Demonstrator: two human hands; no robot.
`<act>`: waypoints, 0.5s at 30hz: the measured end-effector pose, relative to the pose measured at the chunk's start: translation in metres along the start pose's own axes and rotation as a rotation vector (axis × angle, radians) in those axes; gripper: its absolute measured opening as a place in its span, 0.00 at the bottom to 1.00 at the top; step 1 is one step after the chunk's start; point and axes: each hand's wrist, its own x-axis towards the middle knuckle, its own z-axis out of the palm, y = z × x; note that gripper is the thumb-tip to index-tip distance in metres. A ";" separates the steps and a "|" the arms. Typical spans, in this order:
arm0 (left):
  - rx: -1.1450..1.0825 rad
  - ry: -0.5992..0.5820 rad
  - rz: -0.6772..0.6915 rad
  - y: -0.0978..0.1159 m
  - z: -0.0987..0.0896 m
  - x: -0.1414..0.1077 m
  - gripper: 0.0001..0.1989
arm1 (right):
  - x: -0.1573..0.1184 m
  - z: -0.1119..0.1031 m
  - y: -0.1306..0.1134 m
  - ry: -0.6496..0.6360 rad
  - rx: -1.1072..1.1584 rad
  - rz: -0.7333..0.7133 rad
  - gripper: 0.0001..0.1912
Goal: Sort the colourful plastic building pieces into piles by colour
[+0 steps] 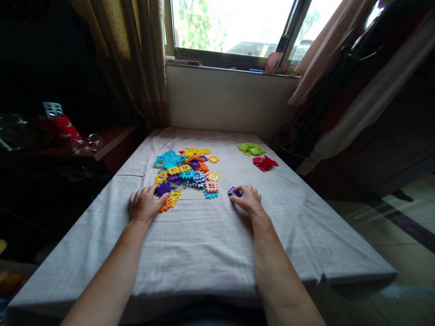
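Observation:
Colourful notched plastic building tiles lie in a mixed pile [190, 170] on the cloth-covered table. At the pile's near left edge rests my left hand [144, 203], its thumb and fingers apart. A dark purple tile [163, 188] and an orange tile [165, 205] lie by its fingertips; whether it touches them is hard to tell. A yellow triangular tile [176, 197] is just beyond the thumb. Right of the pile, my right hand [249, 198] pinches a purple tile [232, 191] at the tabletop, its fingers covering part of that tile.
Green tiles [251, 149] form a small heap at the back right, with a heap of red tiles [265, 163] in front of it. A pale cloth [204, 253] covers the table. At left stands a wooden cabinet [117, 138] with glasses [87, 144] on it.

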 end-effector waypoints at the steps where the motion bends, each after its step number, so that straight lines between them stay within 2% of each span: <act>1: 0.000 0.013 0.009 0.000 0.001 0.000 0.26 | 0.000 0.000 0.000 0.007 0.008 -0.001 0.16; 3: -0.008 0.035 0.023 -0.001 0.002 -0.001 0.25 | 0.001 0.002 0.001 0.046 0.040 0.006 0.18; 6: -0.040 0.053 0.034 -0.004 0.000 -0.002 0.25 | 0.004 0.005 0.002 0.179 0.116 0.007 0.16; 10: -0.120 0.116 0.086 -0.003 -0.004 -0.004 0.25 | 0.005 0.009 -0.005 0.350 0.219 -0.097 0.11; 12: -0.182 0.152 0.168 0.002 -0.004 -0.006 0.26 | 0.002 0.013 -0.013 0.359 0.270 -0.190 0.11; 15: -0.258 0.173 0.321 0.016 0.001 -0.013 0.26 | -0.008 0.022 -0.032 0.294 0.383 -0.350 0.10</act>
